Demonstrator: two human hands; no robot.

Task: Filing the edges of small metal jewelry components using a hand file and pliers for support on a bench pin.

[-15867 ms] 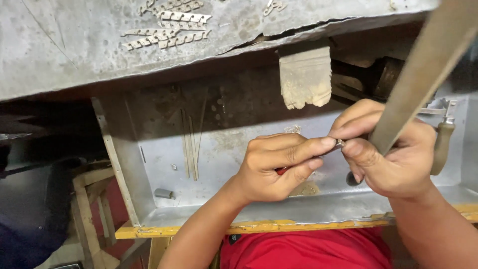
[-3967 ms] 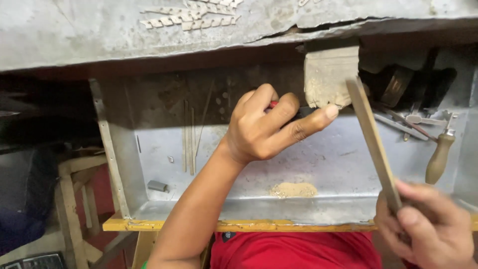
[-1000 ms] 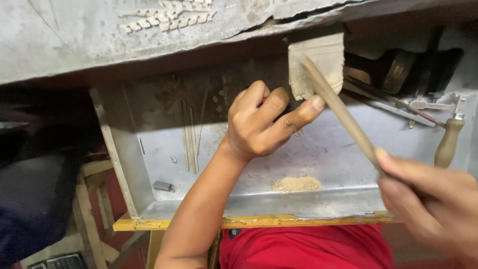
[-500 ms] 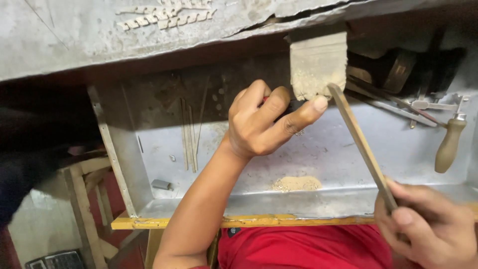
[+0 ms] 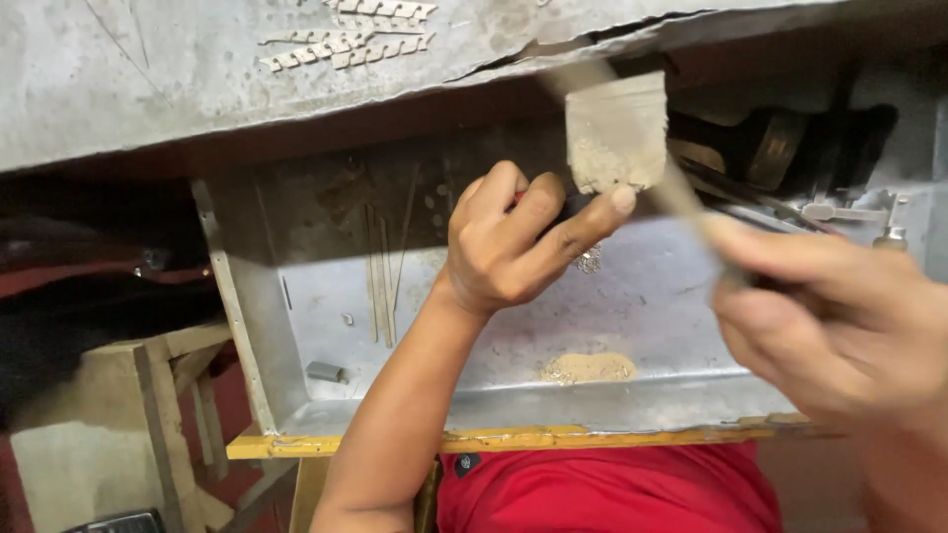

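**A:** What are the hands doing?

**B:** The left hand (image 5: 513, 242) is curling its fingers tight around something small, pressing it up against the lower edge of a worn wooden block (image 5: 617, 133) that is jutting out from under the bench top (image 5: 197, 89). The piece itself is mostly hiding inside the grip; only a glimpse of a small silvery bit (image 5: 590, 260) is showing just below the fingers. The right hand (image 5: 820, 326) is closing around the handle end of a long flat file (image 5: 681, 197), which is blurring as it slants up toward the block.

**B:** Judging from this, the stroke is going best if the left hand is bracing firmly on the block and the file is staying flat on the piece, clear of the forefinger tip touching the block.

**A:** How much room is there?

**B:** Below the hands a metal tray (image 5: 296, 415) is lying open, with a small heap of filings (image 5: 588, 368) on its floor. Its left wall is standing well away from the hands. To the right, tools (image 5: 849, 207) are crowding the tray's far corner, near the file's path. The bench top is overhanging closely above.
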